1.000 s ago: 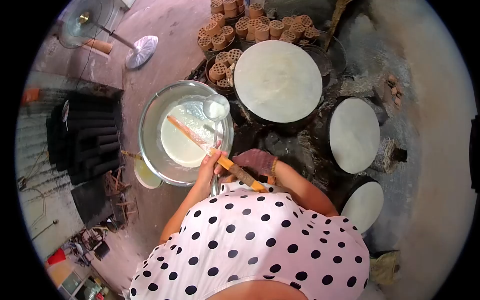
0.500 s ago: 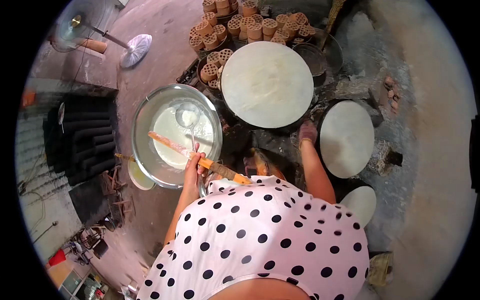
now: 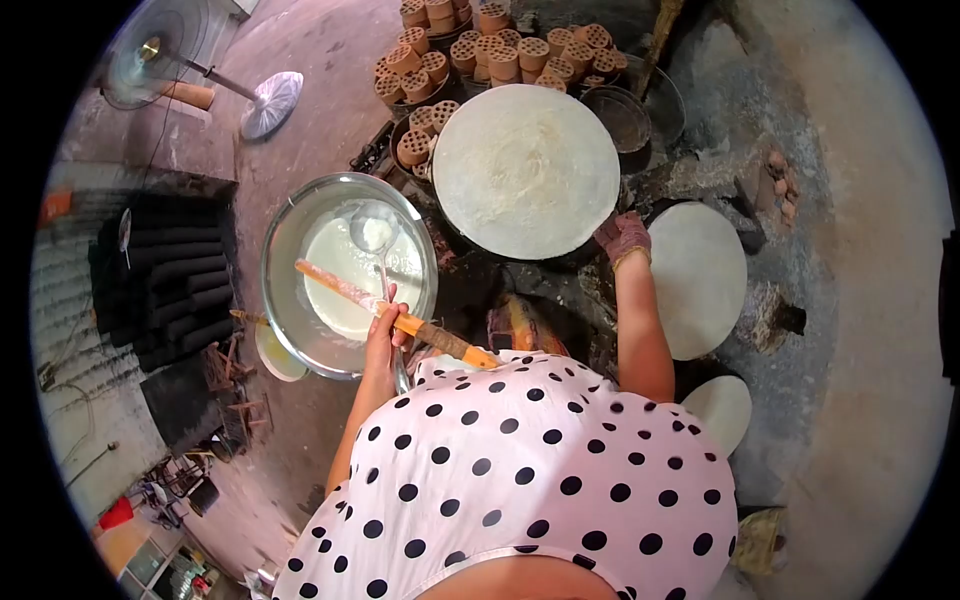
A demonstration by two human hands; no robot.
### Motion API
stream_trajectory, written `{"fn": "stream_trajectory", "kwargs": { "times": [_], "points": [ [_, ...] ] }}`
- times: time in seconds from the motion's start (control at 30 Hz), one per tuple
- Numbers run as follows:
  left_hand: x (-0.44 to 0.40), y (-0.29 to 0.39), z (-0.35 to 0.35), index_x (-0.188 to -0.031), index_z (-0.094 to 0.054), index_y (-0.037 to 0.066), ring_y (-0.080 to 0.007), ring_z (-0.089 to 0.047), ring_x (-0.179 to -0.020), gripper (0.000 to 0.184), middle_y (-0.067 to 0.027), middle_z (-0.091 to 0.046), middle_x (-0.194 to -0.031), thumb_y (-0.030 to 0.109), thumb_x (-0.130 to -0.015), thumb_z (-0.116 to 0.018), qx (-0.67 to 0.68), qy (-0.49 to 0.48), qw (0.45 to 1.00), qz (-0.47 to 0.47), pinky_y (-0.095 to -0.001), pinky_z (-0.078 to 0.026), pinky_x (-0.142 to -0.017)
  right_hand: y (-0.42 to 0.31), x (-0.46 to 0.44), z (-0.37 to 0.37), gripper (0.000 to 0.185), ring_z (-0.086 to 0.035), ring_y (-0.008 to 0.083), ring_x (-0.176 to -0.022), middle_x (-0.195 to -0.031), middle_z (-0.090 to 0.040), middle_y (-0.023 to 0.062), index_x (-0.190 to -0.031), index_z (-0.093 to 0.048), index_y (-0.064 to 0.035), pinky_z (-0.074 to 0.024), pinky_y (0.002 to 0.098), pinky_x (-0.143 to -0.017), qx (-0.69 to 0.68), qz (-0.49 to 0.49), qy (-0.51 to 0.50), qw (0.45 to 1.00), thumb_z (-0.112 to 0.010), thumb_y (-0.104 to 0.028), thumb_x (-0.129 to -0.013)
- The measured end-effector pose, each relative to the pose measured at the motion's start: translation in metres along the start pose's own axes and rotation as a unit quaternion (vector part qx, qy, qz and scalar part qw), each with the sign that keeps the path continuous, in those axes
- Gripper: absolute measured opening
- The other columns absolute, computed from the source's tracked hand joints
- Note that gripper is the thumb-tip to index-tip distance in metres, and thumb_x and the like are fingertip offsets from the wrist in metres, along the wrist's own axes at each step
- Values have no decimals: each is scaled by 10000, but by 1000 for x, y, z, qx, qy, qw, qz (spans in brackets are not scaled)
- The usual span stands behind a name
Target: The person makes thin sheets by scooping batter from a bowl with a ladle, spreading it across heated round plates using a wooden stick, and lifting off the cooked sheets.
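Note:
My left hand (image 3: 382,335) is closed around a metal ladle (image 3: 381,262) and a long wooden stick (image 3: 345,290), held crosswise. The ladle's bowl, with white batter in it, hangs over a steel basin (image 3: 274,275). White batter (image 3: 340,295) pools inside the basin. My right hand (image 3: 625,238) wears a purplish knit glove, and its curled fingers are at the lower right rim of a large round griddle (image 3: 527,170). A whitish layer covers the griddle's top, rougher near the middle. The undersides of the gloved fingers are hidden.
Two more pale round tops, one larger (image 3: 693,280) and one partly hidden (image 3: 720,412), stand on the right. Perforated clay-coloured briquettes (image 3: 505,62) are piled behind the griddle. A standing fan (image 3: 150,50) is far left, near stacked black rolls (image 3: 180,270).
My right hand has shifted slightly up along the griddle's rim, the forearm more upright. The griddle's surface now looks rougher and it sits slightly further left in view. My left hand barely moves.

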State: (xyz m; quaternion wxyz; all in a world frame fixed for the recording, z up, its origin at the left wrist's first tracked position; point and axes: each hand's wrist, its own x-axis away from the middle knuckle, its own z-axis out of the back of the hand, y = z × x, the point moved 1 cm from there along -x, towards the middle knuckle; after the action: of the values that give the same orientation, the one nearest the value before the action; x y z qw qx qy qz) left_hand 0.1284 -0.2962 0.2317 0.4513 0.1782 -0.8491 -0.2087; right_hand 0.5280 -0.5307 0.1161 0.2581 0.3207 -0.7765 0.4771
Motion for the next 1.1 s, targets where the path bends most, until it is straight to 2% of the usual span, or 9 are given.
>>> {"fn": "stream_trajectory", "kwargs": {
  "times": [0.13, 0.2, 0.23, 0.3, 0.43, 0.53, 0.7, 0.87, 1.1],
  "points": [
    [1, -2, 5, -1354, -422, 128, -22, -386, -443, 402, 18, -595, -891, 166, -960, -497, 5, 5, 1000, -8, -181, -353, -378, 6, -39, 8, 347, -611, 276, -994, -1081, -627, 130, -1184, -562, -94, -518, 445, -801, 15, -31, 34, 999, -547, -284, -893],
    [2, -2, 9, -1352, -429, 128, -28, -389, -453, 409, 22, -598, -898, 171, -953, -512, 3, 4, 1000, -14, -191, -354, -390, -12, 3, -33, 368, -625, 326, -958, -992, -669, 146, -1023, -644, -43, -493, 471, -828, 342, -14, 139, 930, -542, -365, -876],
    [2, -2, 11, -1350, -431, 125, -29, -390, -451, 408, 23, -598, -898, 173, -954, -512, 5, -2, 1000, -13, -194, -359, -391, -12, -3, -31, 368, -625, 326, -958, -992, -669, 146, -1023, -644, -43, -493, 471, -828, 342, -14, 138, 929, -542, -365, -876],
    [3, -3, 12, -1349, -432, 122, -30, -391, -449, 406, 24, -598, -898, 175, -954, -512, 9, -8, 1000, -16, -196, -365, -392, -19, -18, -34, 445, -609, 366, -981, -1020, -664, 179, -931, -667, -12, -464, 471, -858, 744, 122, 152, 639, -540, -430, -844],
    [9, -1, 7, -1342, -440, 121, -28, -390, -442, 396, 19, -597, -895, 172, -956, -510, 26, 16, 999, -21, -193, -374, -387, -22, -4, -44, 496, -592, 382, -1006, -1086, -631, 202, -956, -664, 2, -450, 453, -886, 748, 200, 111, 623, -539, -458, -819],
    [12, -2, 10, -1342, -440, 120, -27, -389, -440, 394, 15, -597, -892, 161, -956, -508, 42, 20, 999, -21, -191, -377, -383, -11, -4, -41, 563, -589, 385, -1025, -1082, -629, 220, -1035, -665, -13, -438, 460, -908, 618, 230, 153, 736, -504, -509, -825],
    [9, -1, 14, -1339, -443, 116, -29, -391, -441, 393, 12, -595, -887, 148, -953, -510, 50, 25, 998, -22, -191, -375, -380, 4, -53, -21, 568, -566, 395, -1073, -1115, -608, 250, -1027, -662, 3, -425, 460, -925, 726, 167, 153, 649, -495, -504, -832],
    [8, -2, 13, -1332, -447, 108, -32, -387, -438, 387, 10, -590, -879, 151, -953, -510, 55, 7, 998, -19, -197, -374, -378, -13, -13, -60, 552, -568, 404, -1061, -1131, -599, 253, -1021, -661, 7, -435, 468, -909, 666, 199, 192, 693, -504, -487, -834],
    [13, -3, 9, -1336, -439, 104, -29, -379, -430, 390, 12, -586, -868, 160, -956, -504, 41, 19, 999, -20, -195, -367, -373, -15, 39, -90, 499, -604, 409, -936, -995, -644, 230, -943, -669, -11, -468, 484, -819, 655, 270, 214, 672, -508, -468, -825]
  ]
}}
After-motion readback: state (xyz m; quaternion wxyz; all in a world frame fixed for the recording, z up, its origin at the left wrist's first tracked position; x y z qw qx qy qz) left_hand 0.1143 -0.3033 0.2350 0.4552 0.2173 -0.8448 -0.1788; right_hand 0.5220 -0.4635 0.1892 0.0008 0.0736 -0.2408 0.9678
